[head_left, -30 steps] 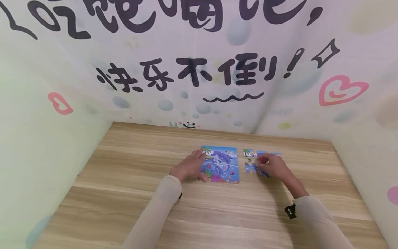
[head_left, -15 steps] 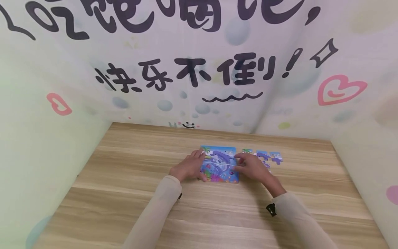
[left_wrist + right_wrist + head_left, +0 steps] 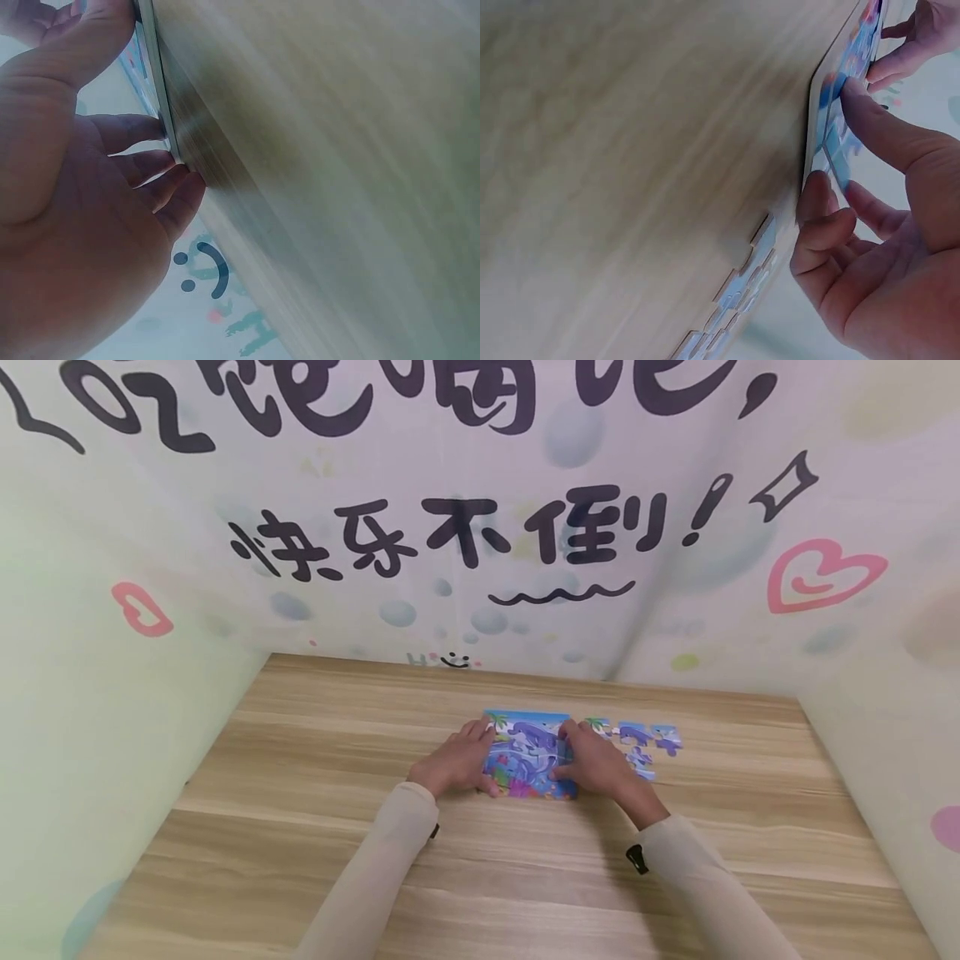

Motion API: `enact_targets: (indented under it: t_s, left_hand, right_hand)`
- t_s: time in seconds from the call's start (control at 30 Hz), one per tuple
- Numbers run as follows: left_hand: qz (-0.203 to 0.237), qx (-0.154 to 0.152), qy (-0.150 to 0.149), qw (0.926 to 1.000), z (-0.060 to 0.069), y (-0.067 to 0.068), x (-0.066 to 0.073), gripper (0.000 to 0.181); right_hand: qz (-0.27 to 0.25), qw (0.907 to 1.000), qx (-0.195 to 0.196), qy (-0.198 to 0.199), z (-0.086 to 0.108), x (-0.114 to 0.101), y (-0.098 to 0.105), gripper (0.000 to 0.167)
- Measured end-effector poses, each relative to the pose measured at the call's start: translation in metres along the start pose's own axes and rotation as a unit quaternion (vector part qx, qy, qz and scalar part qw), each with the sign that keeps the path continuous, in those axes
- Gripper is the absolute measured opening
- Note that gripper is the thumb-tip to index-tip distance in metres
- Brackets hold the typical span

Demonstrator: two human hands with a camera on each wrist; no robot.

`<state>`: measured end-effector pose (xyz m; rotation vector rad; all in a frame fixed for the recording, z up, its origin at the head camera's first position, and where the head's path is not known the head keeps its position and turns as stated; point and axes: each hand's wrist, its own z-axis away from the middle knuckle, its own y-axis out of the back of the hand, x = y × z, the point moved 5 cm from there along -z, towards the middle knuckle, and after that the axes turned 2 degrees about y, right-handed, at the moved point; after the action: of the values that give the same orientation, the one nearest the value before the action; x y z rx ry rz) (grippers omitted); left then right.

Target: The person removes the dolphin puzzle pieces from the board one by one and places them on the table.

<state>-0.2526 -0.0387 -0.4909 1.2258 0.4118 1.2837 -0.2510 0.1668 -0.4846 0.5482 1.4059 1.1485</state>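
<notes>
A square dolphin jigsaw puzzle (image 3: 528, 760) in a thin tray lies flat on the wooden table. My left hand (image 3: 457, 760) stays at its left side, fairly straight fingers on the edge and thumb near the lower left corner. Over the right side my right hand (image 3: 596, 762) has its thumb and curled fingers about a blue puzzle piece (image 3: 837, 161). That thumb rests on the picture in the right wrist view. Whether this piece is lifted from the tray cannot be made out.
Several loose puzzle pieces (image 3: 633, 735) lie just right of the right hand, which may hide another. Behind the table (image 3: 337, 718) a printed white cloth wall (image 3: 360, 635) rises, with more walls at both sides.
My right hand has moved left from the loose pieces to the puzzle's right edge, then slightly farther over it. The left hand and the puzzle have stayed in place.
</notes>
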Motion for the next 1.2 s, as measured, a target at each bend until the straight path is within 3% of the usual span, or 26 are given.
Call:
enact_targets:
  t_s: [0.37,0.67,0.87,1.2]
  left_hand:
    - [-0.002,-0.003,0.002,1.0,-0.001,-0.001,0.0,0.105]
    - [-0.004,0.001,-0.004,1.0,0.0,-0.001,0.001,0.104]
    - [-0.003,0.0,0.0,1.0,-0.001,-0.001,0.0,0.104]
    - [-0.004,-0.003,0.002,1.0,-0.001,-0.003,-0.001,0.104]
  right_hand:
    - [-0.029,0.999,0.028,0.02,0.001,0.0,0.003,0.041]
    - [-0.053,0.9979,0.026,0.028,0.003,0.01,0.008,0.042]
    - [-0.098,0.9944,0.03,0.026,0.009,0.028,0.017,0.041]
    - [-0.088,0.995,0.047,0.006,0.027,0.069,0.037,0.042]
